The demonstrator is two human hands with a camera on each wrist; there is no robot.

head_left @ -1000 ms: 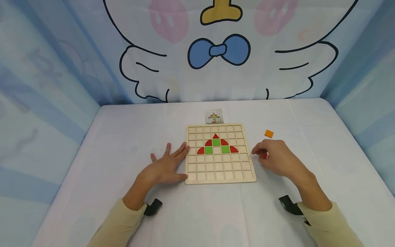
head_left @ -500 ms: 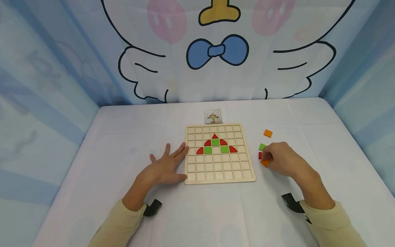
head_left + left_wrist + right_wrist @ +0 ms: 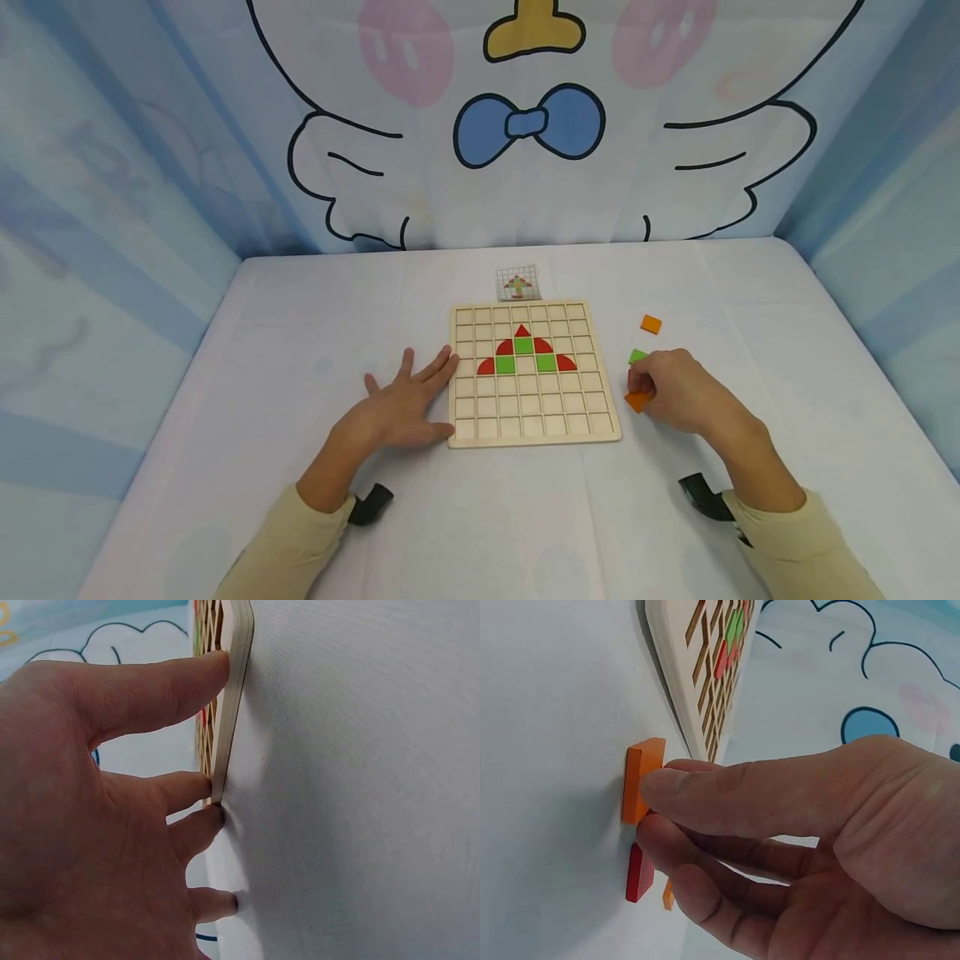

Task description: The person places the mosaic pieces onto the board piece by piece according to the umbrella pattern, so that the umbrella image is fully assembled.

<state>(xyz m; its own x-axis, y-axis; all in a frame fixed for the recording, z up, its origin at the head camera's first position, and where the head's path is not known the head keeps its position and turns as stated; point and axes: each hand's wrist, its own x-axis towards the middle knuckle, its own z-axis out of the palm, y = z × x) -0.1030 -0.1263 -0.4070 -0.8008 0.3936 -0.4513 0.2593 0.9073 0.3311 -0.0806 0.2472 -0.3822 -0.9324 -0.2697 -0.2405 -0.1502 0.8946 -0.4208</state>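
Note:
The left hand [image 3: 405, 410] lies with fingers spread at the left edge of the wooden grid board [image 3: 510, 429]; in the left wrist view, the thumb of that hand [image 3: 112, 787] touches the board's rim [image 3: 238, 682]. Right of the board, the right hand [image 3: 686, 396] has thumb and fingers curled round an orange piece [image 3: 637, 402]. The right wrist view shows the thumb of this hand [image 3: 817, 840] against the orange piece [image 3: 634, 784], with a red piece [image 3: 639, 876] beside the fingertips. A green piece [image 3: 637, 356] is partly covered by the right hand.
Red and green pieces form a stepped triangle on the board. A patterned card [image 3: 517, 283] lies just behind it. Another orange piece [image 3: 651, 324] rests beyond the right hand. A printed curtain [image 3: 525, 200] hangs behind the white table [image 3: 337, 300].
The right hand moved right, then slightly back left, uncovering green and orange pieces; the nearer orange one has shifted a little left and towards the front. The left hand stayed at the board.

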